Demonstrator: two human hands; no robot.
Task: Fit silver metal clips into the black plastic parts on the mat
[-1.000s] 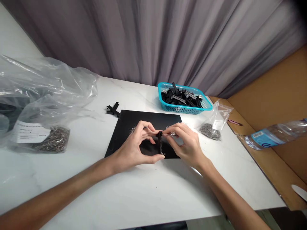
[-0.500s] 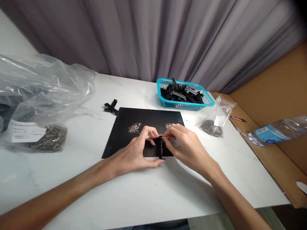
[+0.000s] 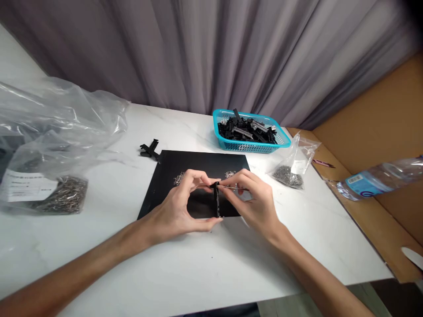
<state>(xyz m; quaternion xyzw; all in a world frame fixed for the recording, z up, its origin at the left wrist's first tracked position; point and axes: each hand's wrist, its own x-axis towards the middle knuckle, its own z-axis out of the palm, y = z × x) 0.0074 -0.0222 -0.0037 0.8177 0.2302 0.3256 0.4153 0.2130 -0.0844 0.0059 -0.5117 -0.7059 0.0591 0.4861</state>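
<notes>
Between thumb and fingers, my left hand (image 3: pixel 180 207) grips a narrow black plastic part (image 3: pixel 217 202) by its two ends, held upright above the front edge of a black mat (image 3: pixel 194 160). My right hand (image 3: pixel 256 198) pinches a thin metal rod-like tool (image 3: pixel 235 188) whose tip meets the upper end of the part. Whether a small piece sits at that tip is too small to tell. On the mat lie a pile of small metal pieces (image 3: pixel 179 178), partly behind my left hand, and a second small pile (image 3: pixel 230 174) beyond my right hand.
A blue basket (image 3: pixel 253 147) full of black parts stands behind the mat. Several loose black parts (image 3: pixel 150 149) lie left of it. Plastic bags of metal pieces rest at left (image 3: pixel 71 193) and right (image 3: pixel 287 176). A bottle (image 3: pixel 373 180) lies on cardboard (image 3: pixel 373 224) at right.
The black part now stands more upright and has turned a little in my left hand. The rod tool in my right hand tilts slightly differently at its upper end. The whole view has shifted slightly.
</notes>
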